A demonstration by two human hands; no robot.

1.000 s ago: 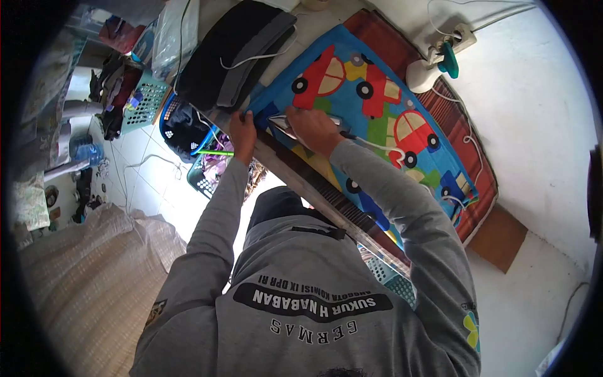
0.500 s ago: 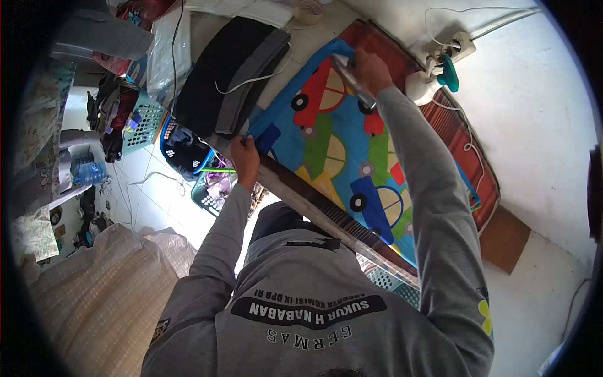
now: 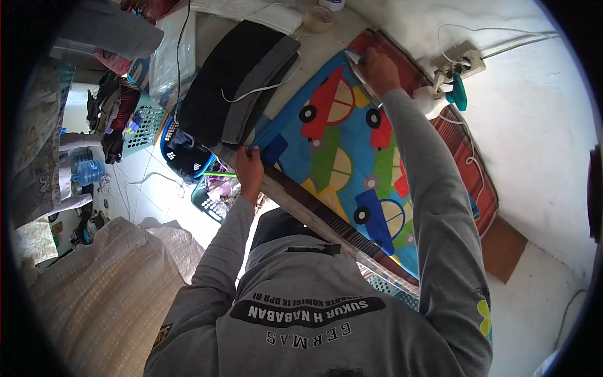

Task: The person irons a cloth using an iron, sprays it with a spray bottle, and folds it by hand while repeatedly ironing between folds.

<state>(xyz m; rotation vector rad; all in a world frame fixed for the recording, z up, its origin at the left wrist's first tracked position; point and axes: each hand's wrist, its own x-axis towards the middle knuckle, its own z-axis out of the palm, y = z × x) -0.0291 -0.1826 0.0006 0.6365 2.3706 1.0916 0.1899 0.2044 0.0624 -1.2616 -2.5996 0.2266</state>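
A bright blue cloth point(image 3: 342, 168) printed with red, green and blue cars lies spread on a reddish-brown striped mat. My right hand point(image 3: 381, 72) is closed around what appears to be a clothes iron point(image 3: 362, 80), mostly hidden under the hand; its silvery edge rests on the cloth's far corner. At the cloth's near-left corner, my left hand point(image 3: 250, 169) has thumb and fingers pinched on the edge. A folded black and grey garment point(image 3: 242, 78) lies just beyond my left hand.
A white spray bottle with a green head point(image 3: 458, 93) stands by the wall, below a power socket point(image 3: 474, 61) with cords. A tape roll point(image 3: 318, 20) sits at the far end. Laundry baskets point(image 3: 143, 122) stand on the floor at left. The mat point(image 3: 468, 147) runs along the wall.
The iron in my right hand has slid a little toward the cloth's far edge. My left hand stays at the near-left corner. The whole view has shifted slightly.
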